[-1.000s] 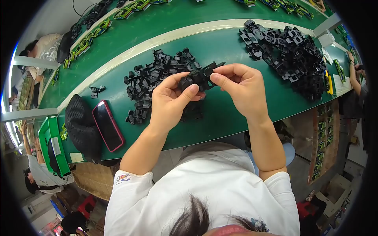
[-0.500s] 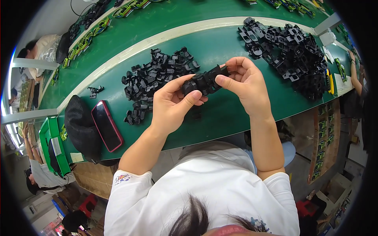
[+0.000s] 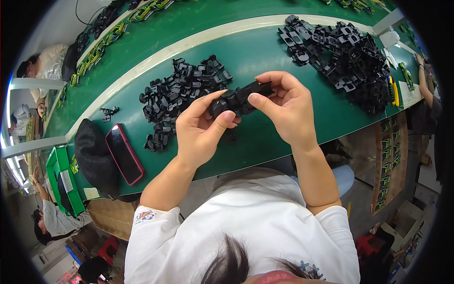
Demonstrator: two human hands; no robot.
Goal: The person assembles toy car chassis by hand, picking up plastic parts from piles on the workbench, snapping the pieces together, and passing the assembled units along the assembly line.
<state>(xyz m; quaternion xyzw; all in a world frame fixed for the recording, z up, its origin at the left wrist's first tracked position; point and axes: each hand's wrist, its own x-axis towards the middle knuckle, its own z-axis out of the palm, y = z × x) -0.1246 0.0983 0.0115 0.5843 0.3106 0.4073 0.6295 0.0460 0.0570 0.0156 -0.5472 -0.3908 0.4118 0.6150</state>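
Observation:
Between my two hands, above the green tabletop, is a black plastic part [image 3: 239,101], possibly more than one piece fitted together. My left hand [image 3: 201,128] grips its left end, thumb in front and fingers behind. The right end is pinched by my right hand [image 3: 286,106], with the thumb along the near side and bent fingers over the top. My fingers cover much of its shape. A heap of small black plastic parts [image 3: 177,90] lies just beyond my left hand. Farther to the right spreads a larger pile of black parts [image 3: 340,54].
At the left lie a red-cased phone [image 3: 125,154], a black mesh bag [image 3: 94,156] and a few stray black parts [image 3: 109,113]. A green bin [image 3: 66,182] stands at the left end. Yellow-handled tools [image 3: 393,91] lie by the right pile. Other people sit along both sides.
The view has shifted slightly. Both hands still hold the black part, and the right fingers have slid a little over its top. The piles look the same.

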